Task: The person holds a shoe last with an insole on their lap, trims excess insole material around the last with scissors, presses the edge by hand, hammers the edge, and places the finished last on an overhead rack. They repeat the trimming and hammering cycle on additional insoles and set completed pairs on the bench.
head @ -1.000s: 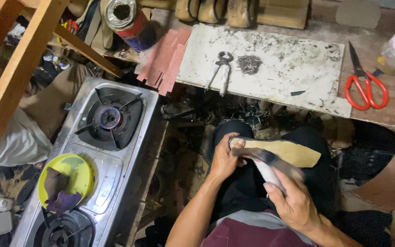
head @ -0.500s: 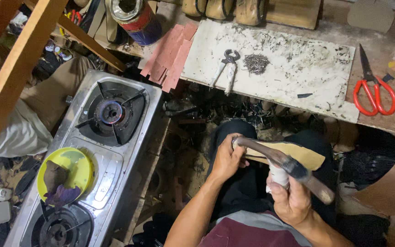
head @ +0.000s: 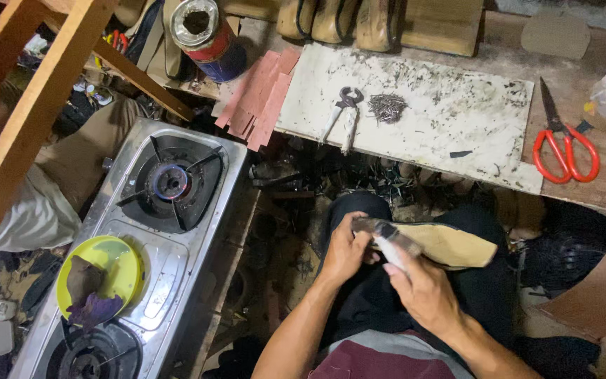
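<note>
Holding a tan leather shoe sole (head: 450,244) across the lap, long axis left to right, the left hand (head: 341,247) grips its near end. Right hand (head: 422,288) is closed around a grey-headed hammer (head: 387,242), touching the sole's left end.

Red scissors (head: 566,151), yellow-green bowl (head: 117,263), tan sole (head: 450,245).

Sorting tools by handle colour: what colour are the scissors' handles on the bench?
Red-orange; the scissors show clearly in the head view, at the bench's right end.
</note>
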A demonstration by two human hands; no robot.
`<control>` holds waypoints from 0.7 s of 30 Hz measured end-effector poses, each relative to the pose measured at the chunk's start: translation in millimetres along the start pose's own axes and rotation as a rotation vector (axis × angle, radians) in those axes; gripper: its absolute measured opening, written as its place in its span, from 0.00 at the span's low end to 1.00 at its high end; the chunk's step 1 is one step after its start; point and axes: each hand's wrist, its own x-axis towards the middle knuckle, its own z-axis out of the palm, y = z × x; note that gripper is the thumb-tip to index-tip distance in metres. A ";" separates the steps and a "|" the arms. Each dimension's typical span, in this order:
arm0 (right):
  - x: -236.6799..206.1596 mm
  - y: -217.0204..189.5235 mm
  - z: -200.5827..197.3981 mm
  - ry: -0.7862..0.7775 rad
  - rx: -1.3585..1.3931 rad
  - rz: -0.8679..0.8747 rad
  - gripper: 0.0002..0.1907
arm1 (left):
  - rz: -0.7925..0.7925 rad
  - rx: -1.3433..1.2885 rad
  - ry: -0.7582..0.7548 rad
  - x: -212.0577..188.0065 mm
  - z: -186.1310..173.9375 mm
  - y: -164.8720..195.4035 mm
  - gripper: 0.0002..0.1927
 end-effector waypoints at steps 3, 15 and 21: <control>-8.5 6.3 -5.2 -0.088 0.046 0.247 0.22 | -0.081 -0.020 0.014 -1.5 0.8 4.0 0.20; -223.9 73.5 -90.6 -0.479 -0.591 0.593 0.25 | -0.124 -0.276 0.045 -16.2 16.8 -11.0 0.22; -143.6 48.8 -53.8 0.329 0.801 0.849 0.41 | -0.084 -0.363 0.046 -63.6 62.1 -5.2 0.20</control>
